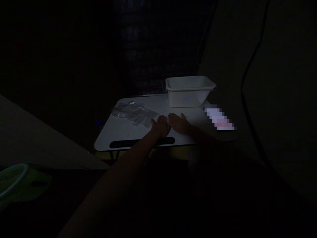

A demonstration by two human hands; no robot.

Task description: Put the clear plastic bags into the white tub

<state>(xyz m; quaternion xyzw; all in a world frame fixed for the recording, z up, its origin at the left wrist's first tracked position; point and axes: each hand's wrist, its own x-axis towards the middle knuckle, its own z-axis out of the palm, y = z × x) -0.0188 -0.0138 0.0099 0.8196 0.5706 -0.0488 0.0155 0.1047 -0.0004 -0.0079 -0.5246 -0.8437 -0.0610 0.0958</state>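
Both hands reach out over a small white table [131, 132] in dim light. My left hand [161, 126] has its fingers stretched out, palm apparently upward, close to a clear plastic sheet or bag [138, 114] that lies crumpled on the table's left half. Beside it, my right hand [179, 123] is laid out flat with the thumb apart, its fingertips near the left hand's fingers. Whether the fingertips touch is too dark to tell. Neither hand shows anything held.
A white plastic tub [187, 98] stands at the back right of the table. Near the right edge lies a lit, blurred-out screen [220, 118]. A black ledge [142, 142] runs along the front edge. A green basket [29, 183] sits low at left; a dark cable [244, 86] hangs at right.
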